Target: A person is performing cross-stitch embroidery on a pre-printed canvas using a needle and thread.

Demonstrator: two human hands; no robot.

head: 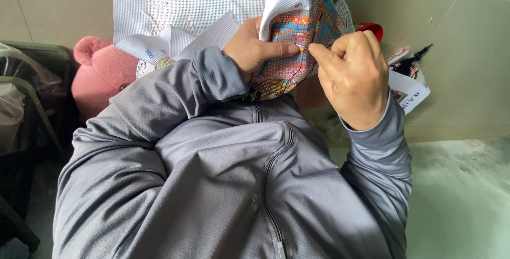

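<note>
My left hand grips a folded cross-stitch canvas, white mesh with a patch stitched in orange, blue and red, thumb pressed on the stitched part. My right hand pinches a small needle at the fabric, right beside the left thumb tip. The needle is mostly hidden between the fingers. The rest of the white canvas drapes upward over my lap. Both arms wear grey sleeves.
A pink plush bear lies at the left against my arm. A red object and paper sheets with thread lie on the pale tiled floor at the right. A dark chair frame with plastic bags stands at the far left.
</note>
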